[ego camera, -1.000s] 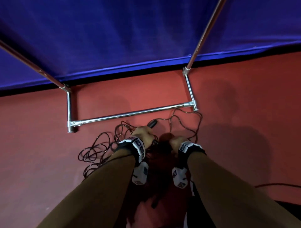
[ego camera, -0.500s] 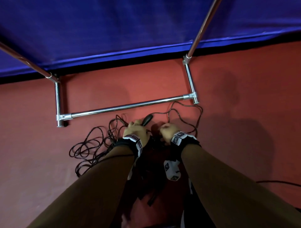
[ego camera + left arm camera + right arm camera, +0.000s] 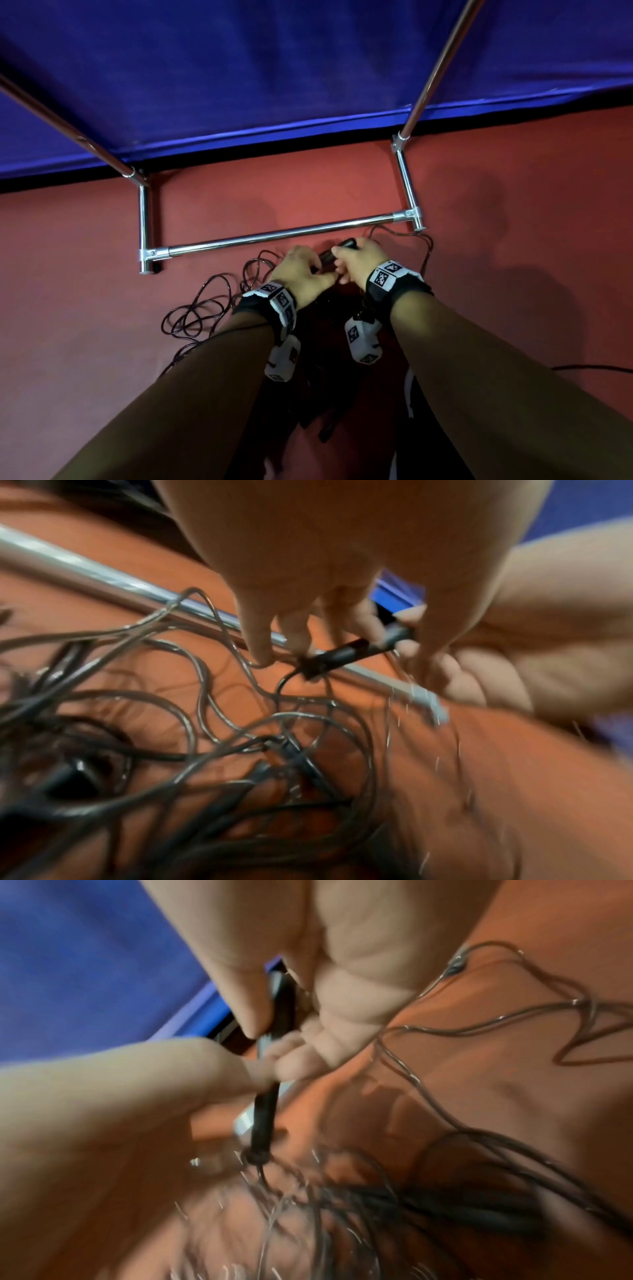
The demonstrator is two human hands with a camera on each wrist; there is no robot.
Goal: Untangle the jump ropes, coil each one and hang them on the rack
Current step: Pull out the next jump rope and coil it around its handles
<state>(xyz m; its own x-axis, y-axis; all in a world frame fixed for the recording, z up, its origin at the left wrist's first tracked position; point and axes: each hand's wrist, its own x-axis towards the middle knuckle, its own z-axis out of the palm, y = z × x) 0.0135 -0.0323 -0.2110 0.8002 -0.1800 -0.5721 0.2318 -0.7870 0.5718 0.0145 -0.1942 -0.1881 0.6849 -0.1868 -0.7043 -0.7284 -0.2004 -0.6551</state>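
Observation:
A tangle of thin dark jump ropes point(image 3: 205, 308) lies on the red floor in front of the chrome rack's base bar point(image 3: 274, 236). One black handle point(image 3: 337, 250) is lifted just above the pile. My right hand point(image 3: 349, 263) grips its upper end, thumb and curled fingers wrapped round it point(image 3: 284, 1031). My left hand point(image 3: 308, 267) meets it from the left; its fingers point(image 3: 294, 631) and thumb pinch the lower part of the handle point(image 3: 346, 653), where the cord leaves it. More loops point(image 3: 205, 737) spread below, with another dark handle point(image 3: 75, 775) among them.
The rack's uprights point(image 3: 431, 68) rise against a blue curtain point(image 3: 274, 68) behind. A loop of cord point(image 3: 424, 253) lies by the rack's right foot point(image 3: 418, 222). A black cable point(image 3: 599, 368) crosses the floor at far right. Dark cloth hangs beneath my forearms.
The left hand held the handle alone before; the right hand has moved up to it and now grips its upper end. Both hands have shifted toward the rack's base bar.

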